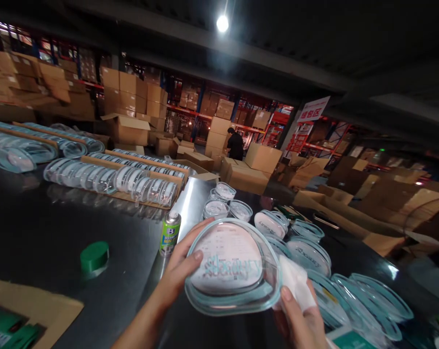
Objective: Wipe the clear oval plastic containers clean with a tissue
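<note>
A clear rounded case with teal edging and a pale card marked "beauty" inside is held up above the dark table. My left hand grips its left side, thumb on the front face. At its lower right edge, my right hand has its thumb by the rim and a white cloth held against the case. The fingers behind the case are hidden. A green spray can stands just left of the case.
Similar cases lie in stacks at the right, and rows of them stand with cardboard dividers at the back left. Green tape is on the left. Cardboard lies front left. Beyond are boxes and a person.
</note>
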Available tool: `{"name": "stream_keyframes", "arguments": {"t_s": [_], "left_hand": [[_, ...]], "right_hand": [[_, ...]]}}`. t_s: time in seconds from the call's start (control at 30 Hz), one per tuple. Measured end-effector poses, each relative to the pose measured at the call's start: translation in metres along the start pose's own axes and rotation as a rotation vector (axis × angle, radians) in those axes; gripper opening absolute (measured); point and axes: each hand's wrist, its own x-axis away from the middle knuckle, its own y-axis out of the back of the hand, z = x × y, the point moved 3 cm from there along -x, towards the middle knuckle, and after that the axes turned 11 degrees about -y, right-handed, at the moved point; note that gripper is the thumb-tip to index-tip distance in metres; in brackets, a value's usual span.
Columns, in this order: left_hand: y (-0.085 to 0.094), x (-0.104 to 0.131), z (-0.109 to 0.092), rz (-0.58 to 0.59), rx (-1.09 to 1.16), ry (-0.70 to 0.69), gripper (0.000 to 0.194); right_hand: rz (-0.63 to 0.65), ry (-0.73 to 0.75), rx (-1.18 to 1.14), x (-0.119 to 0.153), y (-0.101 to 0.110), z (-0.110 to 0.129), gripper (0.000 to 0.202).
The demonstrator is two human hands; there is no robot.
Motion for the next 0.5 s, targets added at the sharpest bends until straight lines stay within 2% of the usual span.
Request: {"name": "stream_keyframes", "arguments": {"t_s": [0.13,0.27,0.4,0.5], "left_hand": [[0.000,0.000,0.000,0.006,0.006,-0.009,0.058],[-0.001,0.000,-0.001,-0.075,0.032,-0.043,0.053],[-0.003,0.001,0.002,-0.150,0.141,0.012,0.049],[-0.001,0.000,0.004,-0.138,0.134,0.022,0.050]], "right_hand": [[0.042,0.016,0.008,0.004,-0.006,0.000,0.080],[0.044,0.079,0.013,0.001,-0.005,-0.002,0.071],[-0.023,0.068,-0.061,-0.010,0.005,-0.005,0.070],[-0.123,0.092,-0.104,-0.015,0.018,0.001,0.066]]}}
